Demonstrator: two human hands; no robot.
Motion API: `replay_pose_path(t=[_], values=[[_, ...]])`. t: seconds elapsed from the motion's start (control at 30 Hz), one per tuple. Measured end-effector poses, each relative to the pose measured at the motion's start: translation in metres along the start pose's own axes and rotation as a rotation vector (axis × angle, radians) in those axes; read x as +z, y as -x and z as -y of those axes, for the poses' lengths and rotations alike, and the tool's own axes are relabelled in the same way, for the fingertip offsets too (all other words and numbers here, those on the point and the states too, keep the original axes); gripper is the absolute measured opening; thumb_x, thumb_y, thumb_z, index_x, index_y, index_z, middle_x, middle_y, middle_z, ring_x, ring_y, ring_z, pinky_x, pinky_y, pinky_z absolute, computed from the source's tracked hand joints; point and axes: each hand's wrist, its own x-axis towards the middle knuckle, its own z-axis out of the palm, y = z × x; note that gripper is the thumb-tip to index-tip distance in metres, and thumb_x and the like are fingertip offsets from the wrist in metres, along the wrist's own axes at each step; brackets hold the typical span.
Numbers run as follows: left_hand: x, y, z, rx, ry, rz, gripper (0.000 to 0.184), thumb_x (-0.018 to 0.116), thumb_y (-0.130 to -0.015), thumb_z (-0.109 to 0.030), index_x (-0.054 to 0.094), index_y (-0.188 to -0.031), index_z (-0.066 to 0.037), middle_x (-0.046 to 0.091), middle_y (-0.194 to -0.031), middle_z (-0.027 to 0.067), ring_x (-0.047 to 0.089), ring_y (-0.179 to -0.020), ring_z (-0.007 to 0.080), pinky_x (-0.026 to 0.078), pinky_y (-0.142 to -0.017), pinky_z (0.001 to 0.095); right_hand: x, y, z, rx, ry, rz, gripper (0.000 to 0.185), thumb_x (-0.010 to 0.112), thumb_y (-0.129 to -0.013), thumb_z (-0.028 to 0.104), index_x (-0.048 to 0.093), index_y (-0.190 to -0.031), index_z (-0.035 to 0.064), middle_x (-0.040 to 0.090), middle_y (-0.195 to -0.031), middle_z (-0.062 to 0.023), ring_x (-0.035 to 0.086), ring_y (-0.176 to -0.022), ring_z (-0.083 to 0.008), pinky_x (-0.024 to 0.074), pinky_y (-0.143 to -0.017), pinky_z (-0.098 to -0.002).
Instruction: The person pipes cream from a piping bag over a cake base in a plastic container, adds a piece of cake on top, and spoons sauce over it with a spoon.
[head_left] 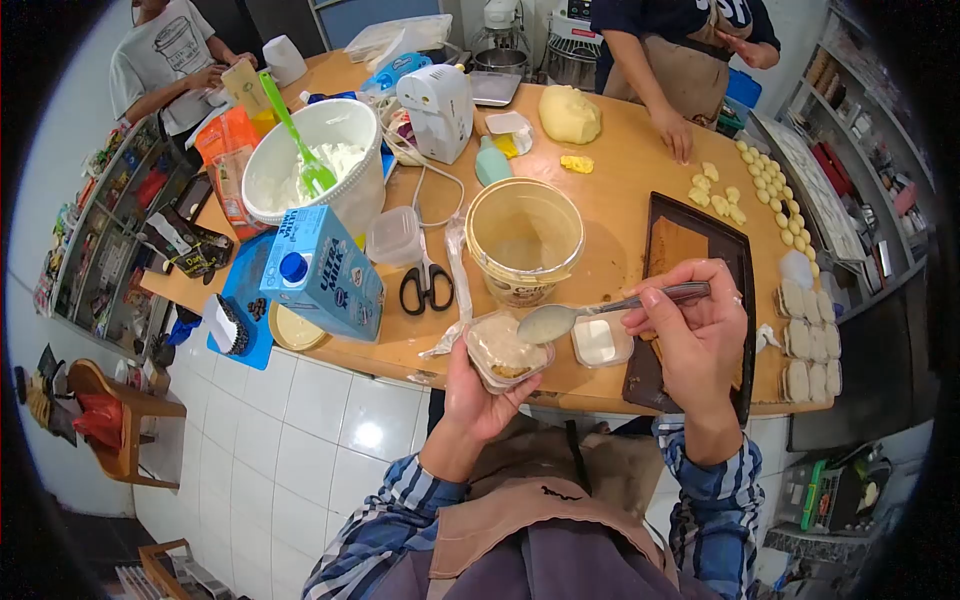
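My left hand [478, 396] holds a small clear plastic cup [503, 350] filled with a pale beige cream, near the table's front edge. In my right hand [695, 335] is a metal spoon [553, 322], gripped by its handle. The spoon's bowl, coated with pale cream, hangs just over the cup's right side. Behind the cup stands a cream-coloured tub [525, 235] with smears on its inner wall. A second small container [603, 340] with white content sits on the table between my hands. Below my right hand lies a dark baking tray [742, 300] with a brown slab [672, 245].
To the left stand a blue milk carton [330, 275], black scissors [427, 287] and a white bowl [340, 125] with a green spatula [318, 175]. Filled cups [808, 340] are stacked at the right edge. A co-worker's hand [672, 135] is near dough pieces [715, 195]; another person stands far left.
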Motion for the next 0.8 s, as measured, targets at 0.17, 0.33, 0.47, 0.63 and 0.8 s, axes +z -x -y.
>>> replay_pose_path(t=[0.17,0.33,0.47,0.63,0.8], values=[[0.005,0.003,0.001,0.002,0.007,0.023,0.057,0.022,-0.093,-0.052,0.042,-0.127,-0.010,0.053,-0.120,0.0147,0.059,-0.102,0.0298,0.057,-0.071,0.0379,-0.001,0.005,0.003,-0.051,0.011,0.005,0.016,0.055,-0.085,-0.003,0.044,-0.097,-0.0014,0.061,-0.083,-0.0120,0.062,-0.069,-0.0139,0.0523,-0.062,-0.0241],[0.009,0.004,0.002,0.041,-0.050,-0.033,0.056,0.022,-0.094,-0.051,0.043,-0.126,-0.010,0.054,-0.119,0.0145,0.059,-0.102,0.0298,0.057,-0.070,0.0387,-0.001,0.009,0.005,-0.079,0.041,0.012,0.016,0.055,-0.085,-0.003,0.044,-0.097,-0.0016,0.061,-0.083,-0.0120,0.062,-0.069,-0.0135,0.0524,-0.063,-0.0240],[0.007,0.005,0.002,0.042,-0.069,-0.014,0.055,0.023,-0.094,-0.051,0.043,-0.125,-0.011,0.054,-0.118,0.0144,0.059,-0.101,0.0297,0.057,-0.069,0.0397,-0.001,0.010,0.006,-0.091,0.023,-0.001,0.015,0.054,-0.086,-0.003,0.044,-0.097,-0.0015,0.062,-0.084,-0.0124,0.062,-0.069,-0.0134,0.0526,-0.063,-0.0241],[0.013,0.008,0.002,0.002,-0.035,-0.045,0.055,0.024,-0.093,-0.052,0.043,-0.126,-0.011,0.055,-0.117,0.0145,0.061,-0.097,0.0300,0.058,-0.069,0.0402,0.000,0.011,0.005,-0.107,0.018,-0.016,0.015,0.054,-0.086,-0.003,0.044,-0.097,-0.0014,0.062,-0.085,-0.0128,0.062,-0.070,-0.0135,0.0528,-0.064,-0.0245],[0.010,0.012,0.003,-0.053,0.030,0.033,0.055,0.024,-0.093,-0.051,0.043,-0.126,-0.011,0.056,-0.116,0.0142,0.061,-0.096,0.0302,0.058,-0.069,0.0407,0.000,0.013,0.003,-0.128,0.040,-0.002,0.015,0.054,-0.086,-0.003,0.044,-0.097,-0.0017,0.061,-0.085,-0.0127,0.062,-0.071,-0.0136,0.0529,-0.064,-0.0250]])
